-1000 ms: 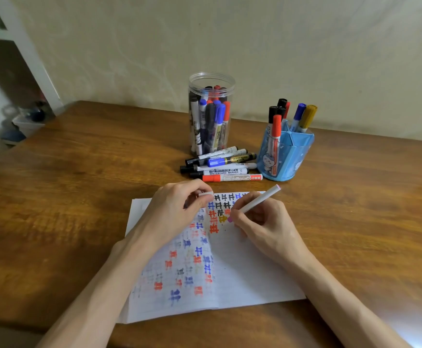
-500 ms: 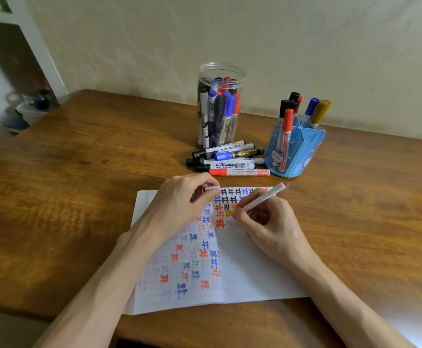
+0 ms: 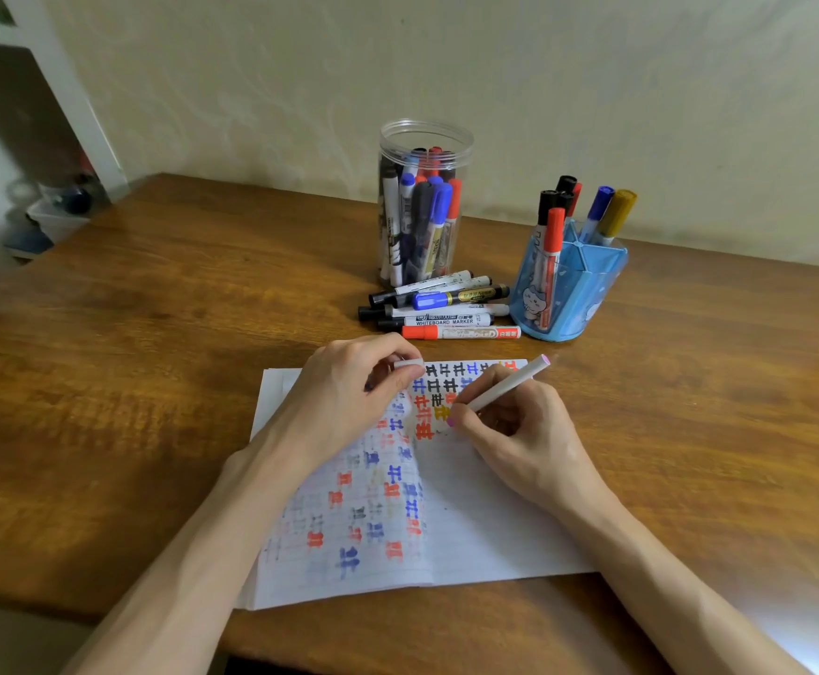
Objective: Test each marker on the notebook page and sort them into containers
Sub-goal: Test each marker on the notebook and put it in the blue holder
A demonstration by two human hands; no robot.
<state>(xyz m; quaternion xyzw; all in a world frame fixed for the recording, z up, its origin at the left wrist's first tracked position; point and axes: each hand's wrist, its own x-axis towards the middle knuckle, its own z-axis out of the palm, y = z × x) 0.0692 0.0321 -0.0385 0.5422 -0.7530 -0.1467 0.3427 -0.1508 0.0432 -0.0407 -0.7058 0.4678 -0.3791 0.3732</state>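
Slanting through right hand [image 3: 519, 433] grip: marker [image 3: 509, 385]

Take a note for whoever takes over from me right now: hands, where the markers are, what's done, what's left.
Left grip pinches the white cap over the notebook page.
Right grip holds the white marker, pink tip down at the page.
Done: many test marks are on the page; the clear jar and blue holder both hold markers.
Left: finish this test, cap the marker, sort it; then test the loose markers lying between the jar and the page.
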